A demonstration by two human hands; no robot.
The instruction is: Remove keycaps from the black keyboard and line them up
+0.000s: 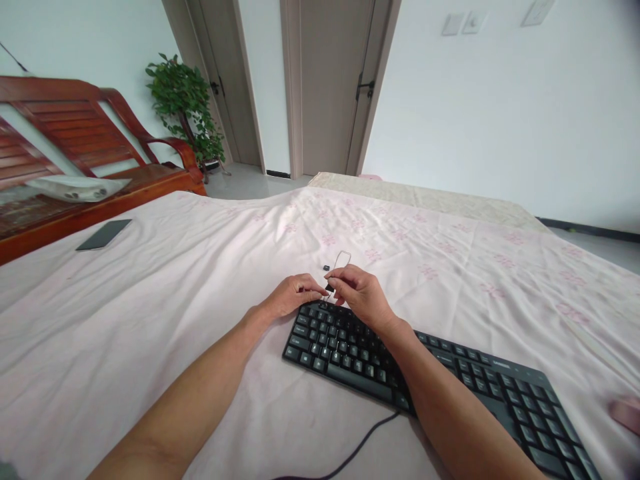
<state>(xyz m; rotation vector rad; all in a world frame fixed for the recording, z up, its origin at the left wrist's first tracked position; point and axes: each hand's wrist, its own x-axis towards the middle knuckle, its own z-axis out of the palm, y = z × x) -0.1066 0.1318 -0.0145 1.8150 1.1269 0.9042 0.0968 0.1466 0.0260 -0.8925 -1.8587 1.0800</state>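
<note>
While a person is leaning over the cloth, both forearms are running in from the bottom edge, cut off before the elbows. A black cable is curving out from under the keyboard and slipping from sight below. The keyboard is lying aslant on the cloth, its near right corner touching the bottom edge of view; the right forearm is crossing it and hiding a band of its keys. Far right, a pink thing is showing only in part, too blurred for me to name. By the keyboard's far left corner, the right hand is pinching a wire tool by its black middle, thumb and finger drawn together. The wire loop is sticking out beyond the knuckles, while the other end is pointing down towards the keys; whether it's touching any, I can't tell. The left hand is bending in close beside it, fingers narrow, but I can't tell whether they're gripping anything. Just beyond, a tiny black piece is lying on the cloth, its marking unreadable. Further off, a bench, cut by the left edge, is bearing a pale bag, contents unclear.
</note>
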